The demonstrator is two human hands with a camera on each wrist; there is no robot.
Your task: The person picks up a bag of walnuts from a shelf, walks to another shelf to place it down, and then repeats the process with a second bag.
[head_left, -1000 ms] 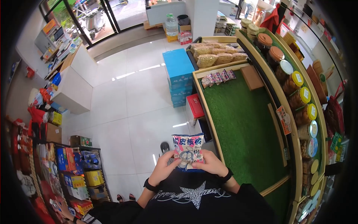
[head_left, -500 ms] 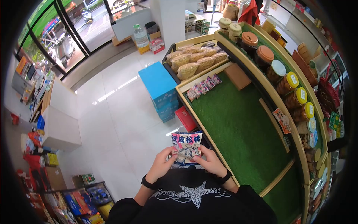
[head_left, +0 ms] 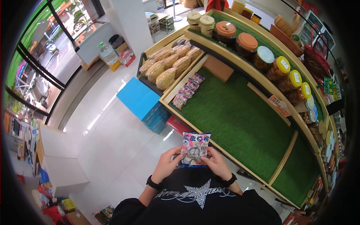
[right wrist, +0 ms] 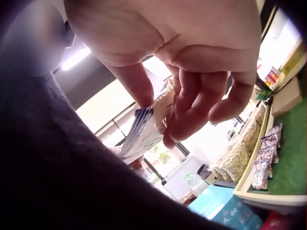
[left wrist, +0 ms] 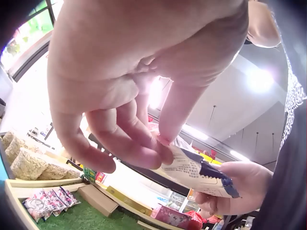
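A small blue, white and pink printed walnut packet (head_left: 195, 144) is held upright in front of the person's chest in the head view. My left hand (head_left: 167, 165) pinches its left side, thumb on the printed front and fingers behind. On the opposite side my right hand (head_left: 218, 164) grips it the same way. The left wrist view catches the packet (left wrist: 194, 173) nearly edge-on, with its blue crimped end toward the right hand (left wrist: 247, 184). From the right wrist, thumb and fingers clasp the packet's near edge (right wrist: 144, 132).
A display bin lined with green turf (head_left: 240, 120) stands to the right, with a row of small pink packets (head_left: 188, 90) at its left edge. Bagged nuts (head_left: 167, 71) lie beyond. Lidded jars (head_left: 246, 44) line the upper shelf. Blue boxes (head_left: 140, 101) stand on the floor beside the bin.
The head view has turned and shifted, bringing the turf bin and its small packets further left and nearer. Both hands keep holding the walnut packet in front of the chest.
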